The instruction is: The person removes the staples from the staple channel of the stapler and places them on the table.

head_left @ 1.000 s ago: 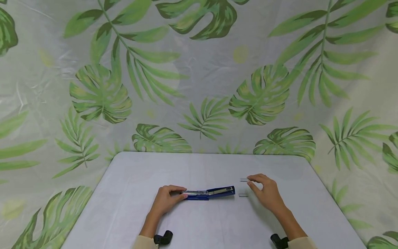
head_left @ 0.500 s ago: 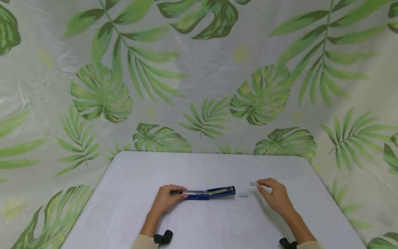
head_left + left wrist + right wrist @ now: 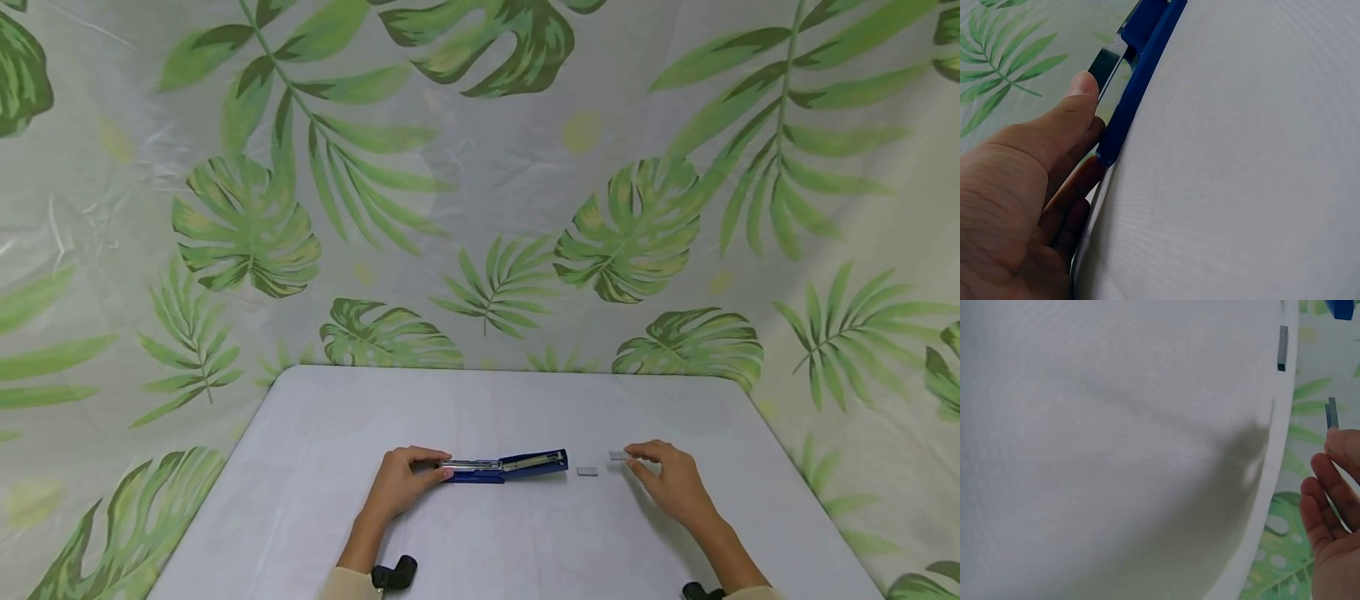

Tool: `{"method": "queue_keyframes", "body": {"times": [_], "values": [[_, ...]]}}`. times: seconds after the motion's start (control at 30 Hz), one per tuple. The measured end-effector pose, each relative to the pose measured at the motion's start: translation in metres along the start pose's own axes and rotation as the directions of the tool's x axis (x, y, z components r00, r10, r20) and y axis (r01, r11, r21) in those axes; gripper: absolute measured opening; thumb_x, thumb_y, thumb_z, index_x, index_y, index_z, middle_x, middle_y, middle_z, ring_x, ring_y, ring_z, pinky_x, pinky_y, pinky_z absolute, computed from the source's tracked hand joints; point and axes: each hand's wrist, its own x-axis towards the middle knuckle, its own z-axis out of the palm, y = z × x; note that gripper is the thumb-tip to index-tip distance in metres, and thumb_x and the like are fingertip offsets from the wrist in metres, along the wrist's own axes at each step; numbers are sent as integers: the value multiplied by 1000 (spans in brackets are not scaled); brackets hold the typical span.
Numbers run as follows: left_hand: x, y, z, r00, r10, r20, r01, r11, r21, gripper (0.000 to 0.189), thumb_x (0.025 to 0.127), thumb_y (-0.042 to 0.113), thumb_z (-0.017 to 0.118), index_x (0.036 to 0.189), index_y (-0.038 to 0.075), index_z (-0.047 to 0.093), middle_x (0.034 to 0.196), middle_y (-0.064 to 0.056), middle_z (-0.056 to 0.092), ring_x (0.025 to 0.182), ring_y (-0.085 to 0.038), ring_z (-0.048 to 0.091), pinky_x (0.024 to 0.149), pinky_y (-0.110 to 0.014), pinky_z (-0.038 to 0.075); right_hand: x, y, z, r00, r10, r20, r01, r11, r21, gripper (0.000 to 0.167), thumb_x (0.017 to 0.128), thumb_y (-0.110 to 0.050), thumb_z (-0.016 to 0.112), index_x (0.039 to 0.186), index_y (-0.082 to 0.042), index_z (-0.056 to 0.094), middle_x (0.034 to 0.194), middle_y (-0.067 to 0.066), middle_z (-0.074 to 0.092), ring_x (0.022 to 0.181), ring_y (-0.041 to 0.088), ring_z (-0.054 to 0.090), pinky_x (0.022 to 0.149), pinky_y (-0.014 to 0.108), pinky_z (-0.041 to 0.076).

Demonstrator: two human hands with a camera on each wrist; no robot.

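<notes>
A blue stapler [image 3: 534,461] lies on the white table with its top swung back, so its metal staple channel shows. My left hand [image 3: 406,482] grips its left end between thumb and fingers; in the left wrist view the thumb presses the metal part above the blue base [image 3: 1138,94]. Held up in the fingertips of my right hand [image 3: 673,485] is a short grey strip of staples [image 3: 617,456], also seen past the thumb in the right wrist view. A second strip of staples [image 3: 587,472] rests on the table just right of the stapler.
The white-covered table [image 3: 315,417] has rounded far corners. Behind it hangs a pale curtain [image 3: 495,192] printed with green leaves. A black wrist device [image 3: 395,572] sits on the left wrist, and another [image 3: 702,592] on the right.
My right hand has drawn back to the right and nearer to me with its strip of staples, away from the stapler. The left hand and stapler stay put.
</notes>
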Motion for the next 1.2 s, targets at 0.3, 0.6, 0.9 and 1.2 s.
{"method": "queue_keyframes", "body": {"times": [0.3,0.6,0.9,1.2], "values": [[0,-1,1,1000,1,6,-1,1000,2,20,82,46,85,101,40,81,106,15,78,114,-18,71,104,-47,53,-4,9,8,1000,8,21,-8,1000,-5,16,90,-8,77,106,-9,80,104,7,78,98,32,71,82,48,58],[-1,0,3,1000,-6,12,6,1000,4,21,82,45,86,102,38,81,107,14,78,114,-18,71,103,-46,54,-5,9,9,998,25,61,-24,1000,-17,17,88,-8,79,105,-10,80,103,5,78,98,31,72,83,47,58],[-1,2,1,1000,-14,11,14,1000,-1,21,82,42,86,102,36,82,107,13,78,114,-18,71,104,-47,53,-4,12,14,997,11,81,-8,999,-38,15,86,-9,82,101,-12,81,100,2,78,95,29,72,82,42,58],[0,-1,1,1000,-4,2,4,1000,-2,20,82,44,86,101,39,81,105,15,78,112,-17,71,101,-45,54,-2,11,16,992,13,122,-6,998,-65,14,85,-8,82,99,-10,82,99,4,77,99,33,70,89,53,56]]}}
